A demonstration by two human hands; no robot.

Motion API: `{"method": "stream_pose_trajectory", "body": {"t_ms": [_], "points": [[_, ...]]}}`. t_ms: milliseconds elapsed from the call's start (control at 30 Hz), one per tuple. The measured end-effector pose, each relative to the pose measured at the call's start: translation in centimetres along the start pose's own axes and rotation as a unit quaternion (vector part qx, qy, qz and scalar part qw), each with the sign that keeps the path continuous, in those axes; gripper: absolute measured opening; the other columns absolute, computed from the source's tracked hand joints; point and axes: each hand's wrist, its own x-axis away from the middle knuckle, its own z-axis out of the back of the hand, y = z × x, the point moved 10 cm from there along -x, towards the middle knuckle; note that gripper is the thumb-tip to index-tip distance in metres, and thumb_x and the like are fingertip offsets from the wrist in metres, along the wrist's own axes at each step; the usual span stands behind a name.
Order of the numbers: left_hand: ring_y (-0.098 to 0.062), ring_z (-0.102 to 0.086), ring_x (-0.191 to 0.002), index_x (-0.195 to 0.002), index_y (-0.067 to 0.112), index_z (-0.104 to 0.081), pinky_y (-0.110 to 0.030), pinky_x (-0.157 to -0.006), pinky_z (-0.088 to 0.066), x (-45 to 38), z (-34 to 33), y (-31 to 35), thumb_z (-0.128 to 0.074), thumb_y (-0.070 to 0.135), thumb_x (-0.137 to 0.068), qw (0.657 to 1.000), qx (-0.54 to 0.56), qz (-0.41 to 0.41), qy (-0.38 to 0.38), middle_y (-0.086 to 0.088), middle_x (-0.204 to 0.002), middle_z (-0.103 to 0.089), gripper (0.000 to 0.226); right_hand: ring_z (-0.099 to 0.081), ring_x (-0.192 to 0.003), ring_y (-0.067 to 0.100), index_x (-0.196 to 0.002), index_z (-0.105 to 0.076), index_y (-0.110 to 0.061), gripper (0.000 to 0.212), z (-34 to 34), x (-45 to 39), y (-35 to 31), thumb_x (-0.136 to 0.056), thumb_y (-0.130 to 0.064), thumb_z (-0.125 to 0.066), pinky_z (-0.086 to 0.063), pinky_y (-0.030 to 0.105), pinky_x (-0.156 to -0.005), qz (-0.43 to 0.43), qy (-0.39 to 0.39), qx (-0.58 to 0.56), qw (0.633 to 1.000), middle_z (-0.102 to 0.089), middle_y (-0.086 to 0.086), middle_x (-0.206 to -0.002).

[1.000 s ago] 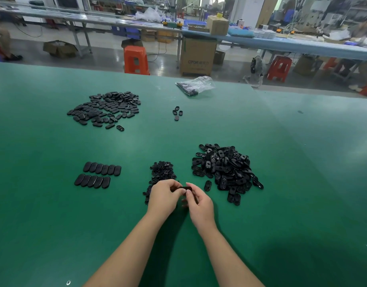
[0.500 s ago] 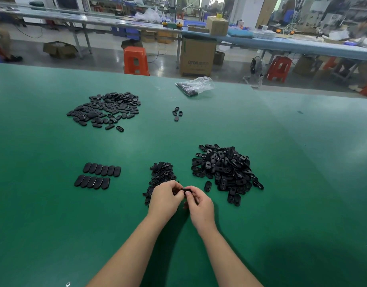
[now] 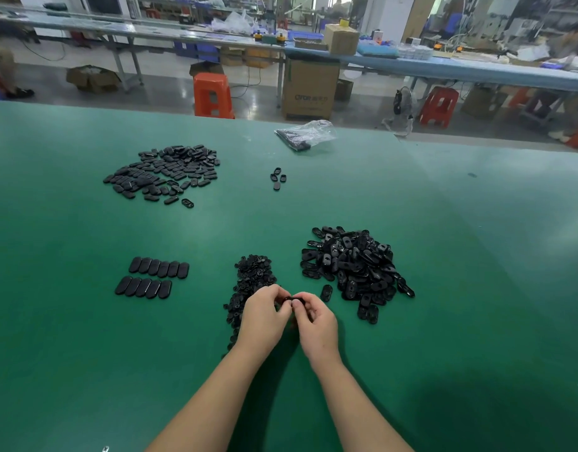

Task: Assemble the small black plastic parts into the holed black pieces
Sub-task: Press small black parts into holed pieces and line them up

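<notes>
Change since earlier: hands barely shifted, fingertips drawn closer together over the part.
Head view, left hand (image 3: 264, 318): fingers curled, pinching one end of a small oval black plastic piece (image 3: 296, 301).
Head view, right hand (image 3: 317, 321): thumb and fingers curled round the same piece's other end.
Left of grip: heap of small black plastic parts (image 3: 250, 283), partly hidden by the left hand.
Right of grip: pile of holed black oval pieces (image 3: 353, 265).
Far left of grip: two rows of smooth black oval pieces (image 3: 152, 279) on green table mat (image 3: 85, 353).
</notes>
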Motion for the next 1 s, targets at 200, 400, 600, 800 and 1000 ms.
{"method": "stream_pose_trajectory", "body": {"t_ms": [200, 400, 600, 800, 1000], "points": [[0.003, -0.050, -0.075, -0.099, 0.020, -0.068, -0.010, -0.064, -0.038, 0.0, -0.4, 0.7, -0.066, 0.020, -0.091, 0.999, -0.019, -0.045, -0.013, 0.012, -0.089, -0.061, 0.009, -0.064, -0.062, 0.002, -0.094, -0.067, -0.028, 0.015, 0.1, -0.1, 0.2, -0.100, -0.016, -0.062, -0.051, 0.018, -0.058, 0.002, 0.013, 0.020, 1.000, -0.072, -0.014, -0.083], [-0.012, -0.062, -0.093, -0.117, 0.024, -0.067, -0.028, -0.080, -0.050, 0.5, -0.2, 1.7, -0.061, 0.015, -0.093, 0.992, -0.073, -0.107, -0.004, 0.008, -0.105, -0.064, 0.027, -0.062, -0.059, 0.006, -0.098, -0.069, -0.027, 0.014, -0.1, -0.2, 0.7, -0.101, -0.016, -0.061, -0.054, 0.028, -0.058, -0.008, 0.009, 0.016, 1.000, -0.073, -0.006, -0.082], [-0.017, -0.066, -0.086, -0.108, 0.025, -0.071, -0.032, -0.066, -0.051, 0.9, 2.7, 1.7, -0.068, 0.019, -0.089, 0.977, -0.141, -0.143, 0.070, 0.009, -0.102, -0.067, 0.021, -0.062, -0.061, 0.007, -0.107, -0.070, -0.031, 0.018, -0.1, 0.1, 0.6, -0.102, -0.021, -0.057, -0.055, 0.027, -0.057, -0.016, 0.015, -0.020, 1.000, -0.072, -0.003, -0.083], [-0.019, -0.059, -0.078, -0.109, 0.015, -0.072, -0.040, -0.077, -0.053, 0.0, 10.3, -6.8, -0.071, 0.026, -0.088, 0.973, -0.130, 0.045, 0.185, -0.001, -0.103, -0.062, 0.024, -0.063, -0.062, 0.006, -0.104, -0.068, -0.033, 0.017, -0.1, 0.3, 0.4, -0.102, -0.021, -0.056, -0.056, 0.024, -0.059, -0.020, 0.004, 0.002, 1.000, -0.071, -0.002, -0.084], [-0.026, -0.060, -0.084, -0.103, 0.017, -0.072, -0.039, -0.083, -0.039, 0.9, 13.5, -13.5, -0.067, 0.036, -0.087, 0.943, -0.216, 0.181, 0.179, -0.006, -0.100, -0.062, 0.025, -0.061, -0.059, 0.005, -0.096, -0.068, -0.031, 0.017, -0.1, 0.3, 0.1, -0.102, -0.021, -0.056, -0.056, 0.026, -0.058, -0.012, 0.001, 0.025, 1.000, -0.070, -0.004, -0.078]]}}
